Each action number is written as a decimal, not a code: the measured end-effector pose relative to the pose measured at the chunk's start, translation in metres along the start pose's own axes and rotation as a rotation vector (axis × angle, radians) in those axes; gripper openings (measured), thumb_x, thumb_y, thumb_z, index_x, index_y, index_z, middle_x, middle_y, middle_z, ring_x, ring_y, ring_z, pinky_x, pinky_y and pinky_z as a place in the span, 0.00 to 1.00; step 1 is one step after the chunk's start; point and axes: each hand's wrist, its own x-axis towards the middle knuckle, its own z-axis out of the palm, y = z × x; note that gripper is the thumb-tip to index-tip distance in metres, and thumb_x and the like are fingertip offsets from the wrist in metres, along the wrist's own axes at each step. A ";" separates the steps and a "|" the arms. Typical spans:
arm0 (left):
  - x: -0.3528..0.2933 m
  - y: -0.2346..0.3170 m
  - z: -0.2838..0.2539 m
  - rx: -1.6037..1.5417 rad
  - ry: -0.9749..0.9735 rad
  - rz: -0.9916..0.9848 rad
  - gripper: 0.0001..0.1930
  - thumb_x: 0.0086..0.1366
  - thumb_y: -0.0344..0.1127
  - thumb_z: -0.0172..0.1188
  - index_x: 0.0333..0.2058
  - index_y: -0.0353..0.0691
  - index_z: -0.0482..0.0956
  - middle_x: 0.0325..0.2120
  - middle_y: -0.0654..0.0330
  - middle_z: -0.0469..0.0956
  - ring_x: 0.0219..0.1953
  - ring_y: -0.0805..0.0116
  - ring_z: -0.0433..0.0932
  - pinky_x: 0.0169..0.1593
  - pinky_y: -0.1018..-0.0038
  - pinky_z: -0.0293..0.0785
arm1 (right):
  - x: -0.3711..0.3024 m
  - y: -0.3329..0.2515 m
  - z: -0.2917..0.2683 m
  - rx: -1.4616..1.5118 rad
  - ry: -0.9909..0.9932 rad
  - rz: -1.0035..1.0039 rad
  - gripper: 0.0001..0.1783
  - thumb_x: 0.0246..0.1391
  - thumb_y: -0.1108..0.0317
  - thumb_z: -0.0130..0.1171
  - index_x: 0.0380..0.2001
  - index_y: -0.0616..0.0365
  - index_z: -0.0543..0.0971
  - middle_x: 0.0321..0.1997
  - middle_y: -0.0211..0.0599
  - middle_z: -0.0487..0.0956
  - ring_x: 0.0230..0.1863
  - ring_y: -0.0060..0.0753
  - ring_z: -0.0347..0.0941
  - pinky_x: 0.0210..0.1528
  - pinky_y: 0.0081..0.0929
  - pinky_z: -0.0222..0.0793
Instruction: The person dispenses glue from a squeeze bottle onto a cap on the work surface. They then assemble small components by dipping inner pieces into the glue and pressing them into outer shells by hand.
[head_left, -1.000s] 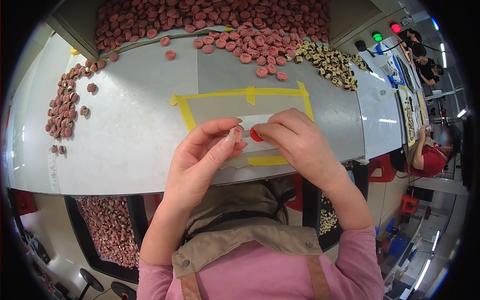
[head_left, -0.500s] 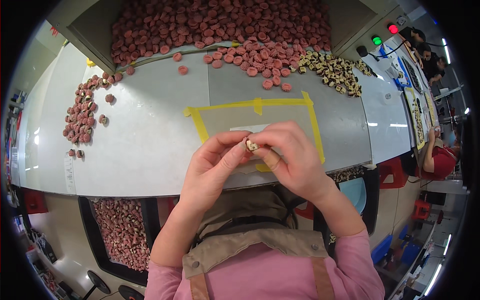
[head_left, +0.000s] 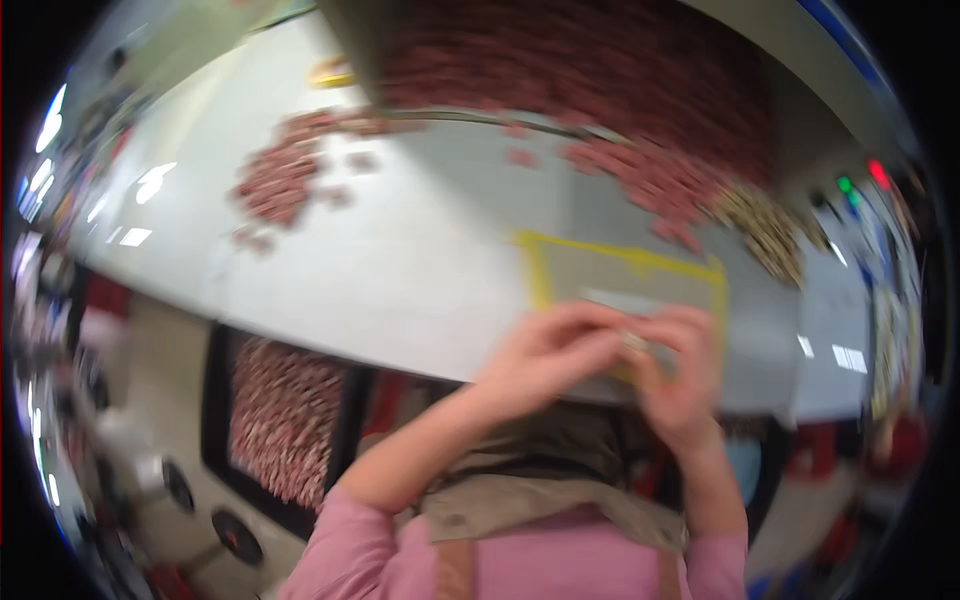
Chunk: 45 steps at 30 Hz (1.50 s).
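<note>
We see a small pale piece (head_left: 633, 343), texture blurred — pinched in nearly closed fingertips, left hand (head_left: 548, 360) and right hand (head_left: 685, 370) together — at the near side of the yellow tape frame (head_left: 640, 260), pink pieces (head_left: 640, 172) heaped beyond.

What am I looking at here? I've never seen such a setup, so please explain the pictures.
There is no machine, just a person's bare left hand and right hand. Every picture comes from one wide fisheye camera on the person's head, looking down, so straight edges bend. On the grey table are pink pieces at the back, a pinkish cluster at left, pale-and-dark pieces at right and yellow tape. The hands meet at a small pale piece; blur hides which grips it.
</note>
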 end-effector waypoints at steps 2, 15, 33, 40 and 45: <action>0.003 -0.004 0.000 -0.019 -0.097 0.021 0.22 0.61 0.32 0.56 0.52 0.32 0.64 0.36 0.60 0.75 0.39 0.75 0.74 0.45 0.78 0.71 | -0.001 -0.008 -0.015 0.133 -0.109 0.195 0.19 0.50 0.59 0.58 0.40 0.61 0.71 0.44 0.43 0.68 0.46 0.39 0.65 0.48 0.31 0.60; 0.002 -0.003 -0.001 -0.140 -0.241 0.076 0.37 0.54 0.34 0.62 0.58 0.29 0.51 0.26 0.60 0.73 0.31 0.74 0.74 0.38 0.79 0.71 | -0.003 0.002 -0.018 0.268 -0.304 0.075 0.25 0.53 0.47 0.54 0.32 0.62 0.72 0.35 0.39 0.67 0.42 0.36 0.64 0.47 0.29 0.59; 0.015 0.077 -0.171 2.064 0.654 0.657 0.07 0.49 0.33 0.53 0.29 0.43 0.73 0.29 0.59 0.69 0.34 0.60 0.70 0.37 0.65 0.68 | -0.033 0.222 -0.116 -0.382 -0.066 0.348 0.15 0.60 0.68 0.46 0.48 0.64 0.69 0.45 0.41 0.70 0.44 0.33 0.68 0.45 0.24 0.63; 0.089 0.069 -0.127 1.637 0.511 0.566 0.11 0.48 0.34 0.57 0.33 0.44 0.76 0.38 0.59 0.71 0.45 0.59 0.68 0.43 0.62 0.67 | -0.029 0.224 -0.115 -0.518 -0.060 0.313 0.16 0.61 0.67 0.46 0.49 0.65 0.67 0.46 0.43 0.69 0.46 0.36 0.67 0.47 0.27 0.63; 0.143 0.032 -0.065 1.535 0.378 0.687 0.13 0.47 0.36 0.62 0.34 0.43 0.76 0.38 0.54 0.70 0.45 0.54 0.68 0.45 0.62 0.68 | -0.021 0.192 -0.104 -0.296 -0.094 0.521 0.17 0.60 0.69 0.45 0.51 0.65 0.66 0.48 0.42 0.69 0.50 0.34 0.66 0.53 0.27 0.61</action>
